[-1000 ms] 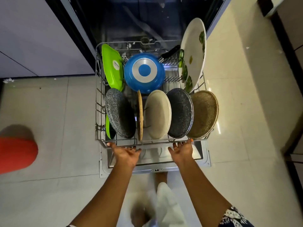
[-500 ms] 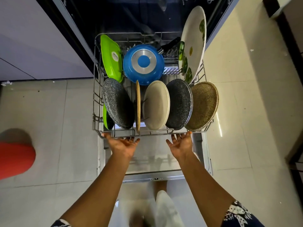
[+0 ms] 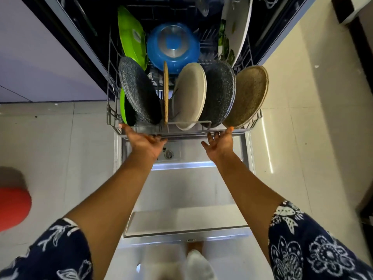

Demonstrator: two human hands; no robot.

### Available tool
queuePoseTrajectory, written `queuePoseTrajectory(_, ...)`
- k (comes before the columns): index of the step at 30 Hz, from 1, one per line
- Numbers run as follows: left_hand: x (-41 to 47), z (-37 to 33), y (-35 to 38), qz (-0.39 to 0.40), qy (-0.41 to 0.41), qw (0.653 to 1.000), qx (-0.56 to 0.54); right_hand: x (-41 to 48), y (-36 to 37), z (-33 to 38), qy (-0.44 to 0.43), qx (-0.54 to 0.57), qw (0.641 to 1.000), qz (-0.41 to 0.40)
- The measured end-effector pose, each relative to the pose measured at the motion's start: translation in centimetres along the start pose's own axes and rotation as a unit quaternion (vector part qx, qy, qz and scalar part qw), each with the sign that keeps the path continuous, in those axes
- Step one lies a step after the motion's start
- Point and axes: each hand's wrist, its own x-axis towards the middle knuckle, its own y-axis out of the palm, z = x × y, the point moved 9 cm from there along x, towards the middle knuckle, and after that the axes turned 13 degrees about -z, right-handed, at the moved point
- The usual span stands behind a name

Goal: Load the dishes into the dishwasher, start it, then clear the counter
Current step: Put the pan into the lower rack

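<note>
Both of your grips are wide and hold nothing. Your left grip [image 3: 145, 141] lays its fingers against the near rail of the lower rack [image 3: 185, 136], toward the rail's left end. Your right grip [image 3: 220, 143] presses straight fingers on the same rail toward its right end, palm turned up. Two flat pushes set well apart look meant to drive the loaded rack squarely, not skew it.

The rack sits partway home. Its far half is inside the dark dishwasher tub [image 3: 181, 11] and its near half hangs over the lowered door [image 3: 181, 188]. Its travel runs near to far.

The dishes stand on edge, likely so water reaches both faces. In the near row a dark speckled plate [image 3: 139, 91], a thin cork-coloured disc [image 3: 166, 93], a cream plate [image 3: 190, 93], a second speckled plate [image 3: 220, 93] and a brown plate [image 3: 247, 96] face left and right, edges toward you. Behind them a blue bowl [image 3: 173, 47] shows you its base, between a green tray [image 3: 132, 45] on the left and a leaf-patterned platter [image 3: 236, 27] on the right.
</note>
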Motion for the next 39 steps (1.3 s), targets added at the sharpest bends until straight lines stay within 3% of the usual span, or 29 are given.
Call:
queuePoseTrajectory(8,4.3,-4.0,6.5,-0.015,0.066,0.997,0.044,3.0,7.3,4.6,-0.041,-0.041,0.998,0.030)
queuePoseTrajectory(15,5.2,-6.6,13.4,0.085,0.093,0.990,0.060,5.9,12.4,8.0,-0.061,-0.051,0.996,0.047)
queuePoseTrajectory(21,8.1,-9.6,16.3,0.061,0.157,0.980,0.107,7.8,15.7,10.5,-0.085,-0.092,0.988,0.092)
queuePoseTrajectory(29,9.1,-10.1,19.7,0.081,0.150,0.983,0.065,9.9,18.4,11.7,-0.094,-0.100,0.984,0.115)
queuePoseTrajectory(35,11.4,-9.9,17.7,0.099,0.165,0.976,0.101,10.2,18.1,10.8,-0.113,-0.091,0.978,0.151)
queuePoseTrajectory(39,8.5,-7.6,14.0,0.089,0.161,0.974,0.135,9.0,14.7,8.8,-0.113,-0.135,0.971,0.160)
